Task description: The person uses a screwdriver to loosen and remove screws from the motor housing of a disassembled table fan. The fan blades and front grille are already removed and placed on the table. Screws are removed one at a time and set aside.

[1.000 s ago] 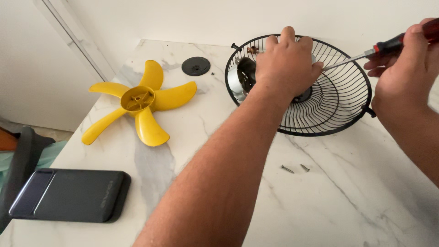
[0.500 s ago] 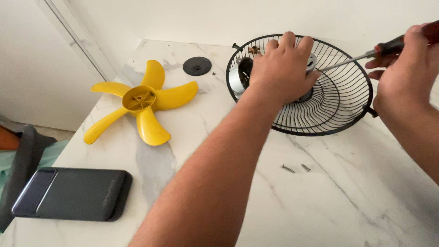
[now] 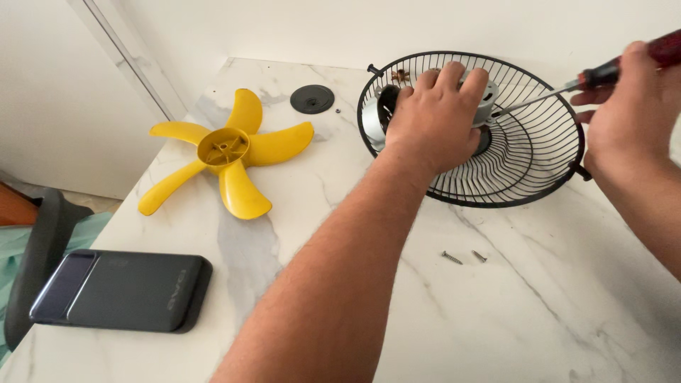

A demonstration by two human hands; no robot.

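Observation:
My left hand (image 3: 440, 117) grips the silver fan motor (image 3: 486, 103) that sits in the middle of a black wire fan guard (image 3: 528, 159) lying on the white marble table (image 3: 511, 312). My right hand (image 3: 628, 117) is closed around a screwdriver (image 3: 603, 74) with a red and black handle. Its metal shaft slants down to the left and its tip meets the motor beside my left fingers. Much of the motor is hidden under my left hand.
A yellow five-blade fan propeller (image 3: 227, 152) lies at the left. A black round cap (image 3: 312, 98) sits behind it. Two loose screws (image 3: 462, 257) lie in front of the guard. A dark flat power bank (image 3: 120, 291) rests near the front left edge, beside a chair (image 3: 39, 255).
The view has shifted slightly. My left hand stays on the motor and my right hand keeps the screwdriver tip at it, with little visible movement.

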